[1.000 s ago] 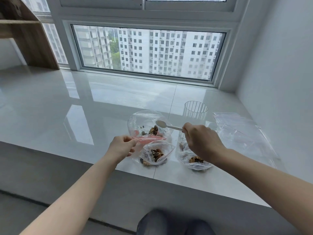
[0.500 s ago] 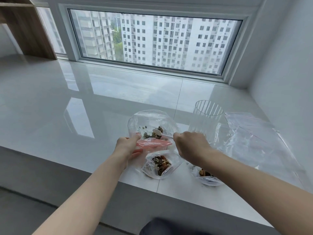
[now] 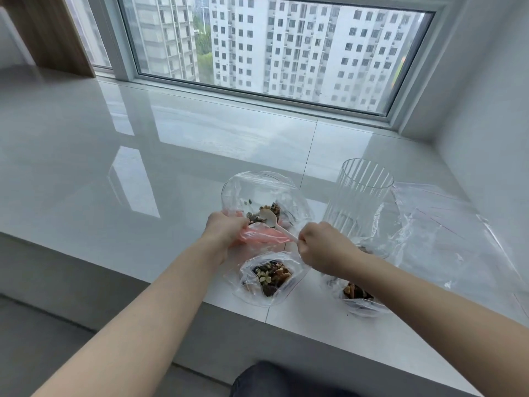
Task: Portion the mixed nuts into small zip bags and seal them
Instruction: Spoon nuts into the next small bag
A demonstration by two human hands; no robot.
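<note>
1. The left hand (image 3: 226, 229) grips the pink-edged mouth of the large bag (image 3: 264, 196), its fingers curled round the rim and holding it open.
2. The right hand (image 3: 323, 247) has its fingers clamped on the handle of a white spoon (image 3: 272, 220); the bowl of the spoon sits inside the large bag, among the mixed nuts (image 3: 267, 212).
3. The large bag lies on the glossy window ledge (image 3: 114, 167), near its front edge.
4. A small zip bag (image 3: 269, 277) with nuts rests at the front edge, just before the hands.
5. A second small bag (image 3: 357, 296) with nuts lies under the right forearm.
6. A ribbed clear cup (image 3: 360, 196) stands upright behind the right hand, with empty clear bags (image 3: 446, 236) to its right.
</note>
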